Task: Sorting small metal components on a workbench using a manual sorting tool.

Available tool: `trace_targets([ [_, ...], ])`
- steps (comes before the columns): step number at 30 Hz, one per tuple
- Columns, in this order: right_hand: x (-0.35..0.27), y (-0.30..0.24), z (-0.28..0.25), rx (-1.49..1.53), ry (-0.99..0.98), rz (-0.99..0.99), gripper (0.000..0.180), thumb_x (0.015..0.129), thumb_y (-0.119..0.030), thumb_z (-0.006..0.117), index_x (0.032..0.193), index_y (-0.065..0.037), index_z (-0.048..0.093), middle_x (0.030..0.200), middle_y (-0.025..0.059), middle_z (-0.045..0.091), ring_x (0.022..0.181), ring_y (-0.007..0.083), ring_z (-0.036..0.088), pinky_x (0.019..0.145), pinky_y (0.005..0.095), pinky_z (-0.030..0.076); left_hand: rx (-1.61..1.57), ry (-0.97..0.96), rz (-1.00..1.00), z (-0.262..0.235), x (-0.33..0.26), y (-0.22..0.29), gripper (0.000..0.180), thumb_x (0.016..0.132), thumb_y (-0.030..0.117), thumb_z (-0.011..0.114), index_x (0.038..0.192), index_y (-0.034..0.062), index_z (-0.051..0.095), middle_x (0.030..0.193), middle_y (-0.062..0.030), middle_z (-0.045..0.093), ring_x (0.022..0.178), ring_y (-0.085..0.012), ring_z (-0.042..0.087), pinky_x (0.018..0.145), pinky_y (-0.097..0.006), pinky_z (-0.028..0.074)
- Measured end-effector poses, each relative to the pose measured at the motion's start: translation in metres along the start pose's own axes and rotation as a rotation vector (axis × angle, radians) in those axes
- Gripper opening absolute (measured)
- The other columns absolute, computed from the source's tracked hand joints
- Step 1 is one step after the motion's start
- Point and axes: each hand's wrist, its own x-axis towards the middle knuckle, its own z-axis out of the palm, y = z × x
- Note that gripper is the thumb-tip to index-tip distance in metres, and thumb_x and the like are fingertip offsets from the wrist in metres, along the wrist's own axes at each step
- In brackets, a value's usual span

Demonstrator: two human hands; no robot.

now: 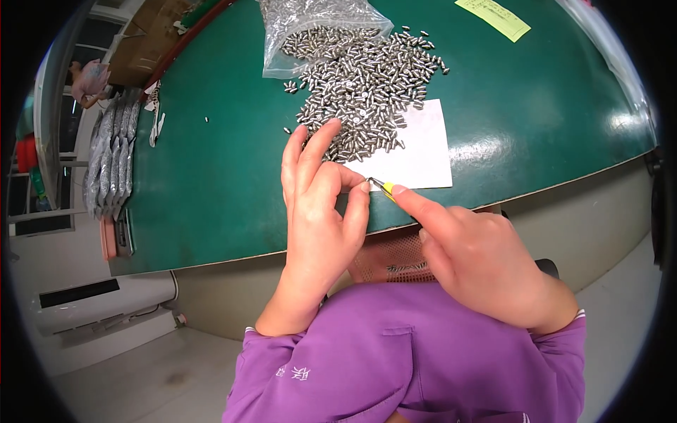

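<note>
Over the near edge of the table, my left hand (317, 201) pinches thumb against index finger, its other fingers raised and spread. Between those fingertips is what looks like a small metal piece (368, 180), mostly hidden. My right hand (479, 257) is closed round a yellow-handled tool (387, 187) whose thin dark tip meets the left fingertips; its exact kind is covered by the hand. Just beyond my left hand lies a heap of small silver bullet-shaped metal pieces (367, 88). Part of the heap rests on a white sheet of paper (427, 151).
A clear plastic bag (328, 14) spills more pieces at the back of the green table (529, 106). A yellow paper slip (493, 19) lies at the far right. Filled bags (113, 155) are stacked by the left edge. Below the table edge shows a pinkish mesh basket (381, 257).
</note>
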Motion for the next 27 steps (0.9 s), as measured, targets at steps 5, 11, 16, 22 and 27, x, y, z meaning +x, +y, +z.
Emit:
trace_targets([
  [5,-0.002,-0.010,-0.001,-0.132,-0.011,0.039,0.058,0.089,-0.003,0.061,0.145,-0.016,0.055,0.075,0.0126,0.062,0.062,0.0338,0.063,0.061,0.0442,0.055,0.010,-0.014,0.003,-0.003,0.000,0.001,0.012,0.080,0.000,0.073,0.085,0.0033,0.062,0.149,-0.0209,0.049,0.142,-0.0505,0.035,0.116,-0.058,0.029],
  [11,-0.009,0.000,0.008,0.016,0.104,0.035,0.055,0.090,-0.003,0.061,0.144,-0.014,0.054,0.082,0.0146,0.067,0.067,0.0336,0.066,0.062,0.0453,0.055,-0.040,-0.079,0.020,-0.018,-0.004,0.014,0.014,0.079,0.007,0.079,0.089,0.0061,0.070,0.154,-0.0221,0.043,0.145,-0.0503,0.032,0.117,-0.057,0.029],
  [16,-0.009,0.002,0.008,-0.003,0.128,0.033,0.056,0.089,-0.001,0.061,0.143,-0.012,0.054,0.083,0.0144,0.068,0.068,0.0329,0.067,0.062,0.0447,0.055,0.177,0.044,-0.020,-0.002,0.013,-0.002,0.013,0.083,0.005,0.075,0.094,0.0076,0.069,0.154,-0.0223,0.040,0.145,-0.0506,0.031,0.117,-0.057,0.030],
  [22,-0.009,0.001,0.008,-0.016,0.122,0.041,0.056,0.089,-0.001,0.061,0.143,-0.011,0.055,0.084,0.0141,0.068,0.068,0.0320,0.067,0.063,0.0436,0.054,0.196,0.017,-0.007,-0.001,0.016,-0.001,0.014,0.083,0.005,0.075,0.095,0.0079,0.068,0.154,-0.0183,0.042,0.145,-0.0497,0.031,0.116,-0.058,0.030],
  [27,-0.010,0.000,0.008,0.007,0.126,0.039,0.056,0.088,-0.001,0.061,0.143,-0.011,0.055,0.083,0.0140,0.068,0.070,0.0320,0.067,0.065,0.0437,0.055,0.165,-0.070,-0.011,-0.010,0.012,0.006,0.013,0.083,0.005,0.076,0.091,0.0065,0.066,0.153,-0.0174,0.043,0.145,-0.0492,0.031,0.116,-0.057,0.030],
])
